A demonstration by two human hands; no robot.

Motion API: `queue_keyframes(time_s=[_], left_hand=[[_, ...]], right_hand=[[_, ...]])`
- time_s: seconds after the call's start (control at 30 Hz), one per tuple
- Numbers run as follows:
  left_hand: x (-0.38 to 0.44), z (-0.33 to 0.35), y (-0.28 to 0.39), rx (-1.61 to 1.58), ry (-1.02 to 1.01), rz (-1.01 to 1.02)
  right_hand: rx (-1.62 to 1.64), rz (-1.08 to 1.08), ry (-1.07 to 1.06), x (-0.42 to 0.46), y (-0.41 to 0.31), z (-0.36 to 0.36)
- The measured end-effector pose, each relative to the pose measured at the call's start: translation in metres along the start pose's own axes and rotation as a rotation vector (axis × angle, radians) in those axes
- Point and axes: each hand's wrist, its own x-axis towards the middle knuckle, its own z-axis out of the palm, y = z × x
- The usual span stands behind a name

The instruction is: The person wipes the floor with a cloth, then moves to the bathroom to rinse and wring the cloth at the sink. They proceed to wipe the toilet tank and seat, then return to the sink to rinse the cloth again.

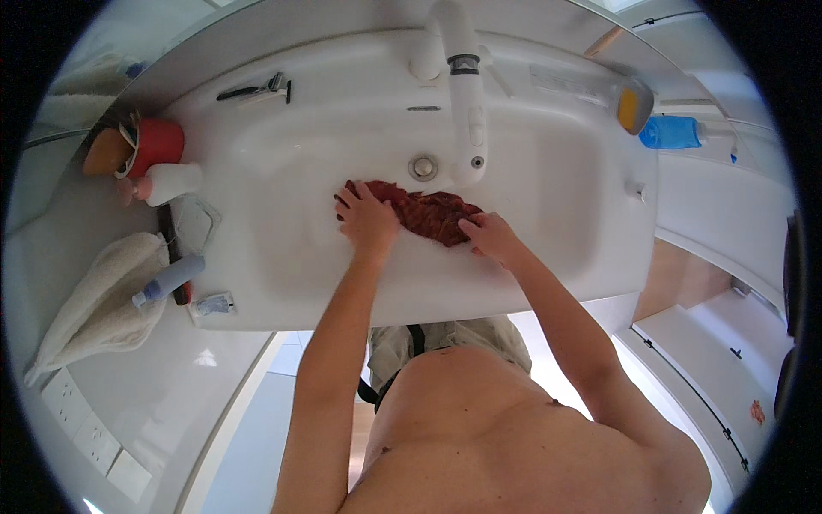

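A crumpled, wet-looking dark red cloth [433,215] is stretched sideways in the white sink basin [289,193]. My left hand [369,220] grips its left end, fingers bent over the fabric. At the right end, my right hand [491,236] holds the cloth between thumb and fingers; part of that grip is hidden beneath. Just behind the cloth is the round metal drain [423,167]. The white faucet [467,115] reaches over the basin from the back, its spout close above the cloth's far edge. I cannot tell whether water is running.
Razors [257,90] lie on the back left ledge. Along the left side stand a red cup [157,146], a white pump bottle [172,183], a small tube bottle [170,279] and a beige towel [103,302]. A blue bottle [671,132] is at the right.
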Motion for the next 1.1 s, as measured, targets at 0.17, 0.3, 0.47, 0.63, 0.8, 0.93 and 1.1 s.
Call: queue_keyframes(time_s=[0.17, 0.3, 0.47, 0.63, 0.8, 0.93, 1.1], left_hand=[[-0.020, -0.021, 0.069, -0.793, -0.506, 0.111], [-0.070, -0.073, 0.108, -0.759, -0.108, 0.617], [-0.101, -0.129, 0.119, -0.680, -0.023, 0.660], [-0.079, -0.085, 0.102, -0.605, 0.192, 0.576], [-0.029, -0.084, 0.084, -0.599, -0.255, 0.178], [-0.007, -0.061, 0.044, -0.308, -0.362, 0.095], [-0.007, -0.008, 0.010, -0.197, -0.069, 0.052]], right_hand=[[0.643, 0.029, -0.059, 0.005, -0.018, 0.001], [0.975, -0.221, -0.428, 0.023, -0.013, -0.002], [1.392, -0.211, -0.722, 0.024, -0.042, 0.009], [1.212, -0.387, -0.430, 0.035, -0.041, 0.046], [1.208, -0.287, -0.809, 0.044, -0.007, 0.028], [0.745, -0.165, -0.012, -0.018, -0.036, 0.026], [-0.038, -0.287, 0.167, 0.024, 0.039, -0.001]])
